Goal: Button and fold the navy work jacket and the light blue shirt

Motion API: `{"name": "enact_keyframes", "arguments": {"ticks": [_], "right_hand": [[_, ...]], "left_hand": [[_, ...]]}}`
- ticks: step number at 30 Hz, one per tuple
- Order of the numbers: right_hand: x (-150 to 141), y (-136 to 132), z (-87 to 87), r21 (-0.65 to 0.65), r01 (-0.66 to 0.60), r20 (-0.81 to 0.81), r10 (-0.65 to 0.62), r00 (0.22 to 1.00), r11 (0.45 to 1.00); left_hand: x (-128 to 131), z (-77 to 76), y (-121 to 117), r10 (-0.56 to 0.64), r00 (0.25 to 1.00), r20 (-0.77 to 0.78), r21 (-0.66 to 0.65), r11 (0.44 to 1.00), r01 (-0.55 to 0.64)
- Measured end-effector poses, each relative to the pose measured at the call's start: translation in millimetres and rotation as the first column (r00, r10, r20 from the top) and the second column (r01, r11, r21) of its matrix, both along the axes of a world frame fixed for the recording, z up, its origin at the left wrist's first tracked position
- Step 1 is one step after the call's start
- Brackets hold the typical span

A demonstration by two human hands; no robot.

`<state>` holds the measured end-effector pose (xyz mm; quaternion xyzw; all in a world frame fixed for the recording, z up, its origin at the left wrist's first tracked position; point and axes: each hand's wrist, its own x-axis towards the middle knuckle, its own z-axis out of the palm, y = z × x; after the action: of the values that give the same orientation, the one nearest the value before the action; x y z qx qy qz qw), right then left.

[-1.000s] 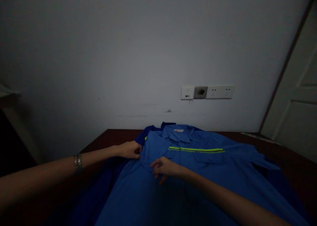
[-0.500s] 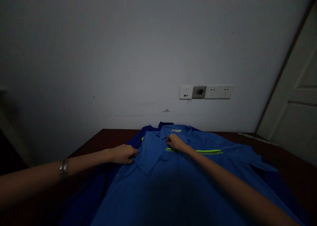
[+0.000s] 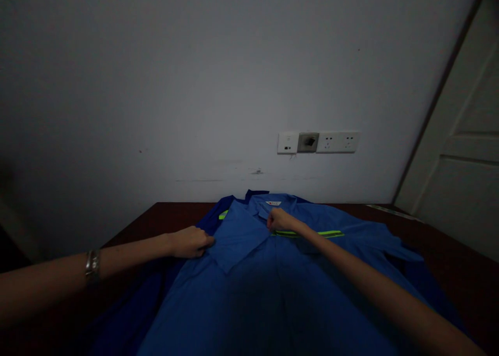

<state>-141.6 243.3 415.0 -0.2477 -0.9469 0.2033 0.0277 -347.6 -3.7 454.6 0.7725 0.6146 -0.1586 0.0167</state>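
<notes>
Shirt (image 3: 241,299): light blue, spread on the table (image 3: 154,221), collar toward the wall (image 3: 218,96).
Left hand (image 3: 192,242): I have its fingers grasping the shirt's left edge.
Right hand (image 3: 281,220): just below the shirt's collar, fingers clenched, probably on folded-over cloth; the view is dim.
Darker garment (image 3: 210,219): beneath the shirt.
</notes>
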Motion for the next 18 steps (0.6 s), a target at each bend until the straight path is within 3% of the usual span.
{"name": "enact_keyframes", "arguments": {"ticks": [6, 11, 15, 18], "right_hand": [[8.5, -13.3, -3.7, 0.038, -0.011, 0.022, 0.01, 1.0, 0.999], [9.1, -24.6, -0.2, 0.13, 0.014, 0.008, -0.015, 1.0, 0.991], [28.1, -11.3, 15.8, 0.181, 0.06, -0.083, -0.046, 0.995, 0.982], [66.0, 15.2, 31.6, 0.235, 0.144, -0.138, -0.113, 0.984, 0.961]], "left_hand": [[0.9, -2.2, 2.3, -0.046, 0.999, -0.021, -0.014, 0.999, 0.045], [8.3, 6.9, 5.8, -0.028, 0.999, -0.022, -0.055, 0.998, 0.027], [28.1, 14.2, 11.8, -0.086, 0.996, 0.025, -0.033, 0.996, 0.087], [46.8, 13.9, 22.9, -0.194, 0.979, 0.066, -0.009, 0.981, 0.195]]}}
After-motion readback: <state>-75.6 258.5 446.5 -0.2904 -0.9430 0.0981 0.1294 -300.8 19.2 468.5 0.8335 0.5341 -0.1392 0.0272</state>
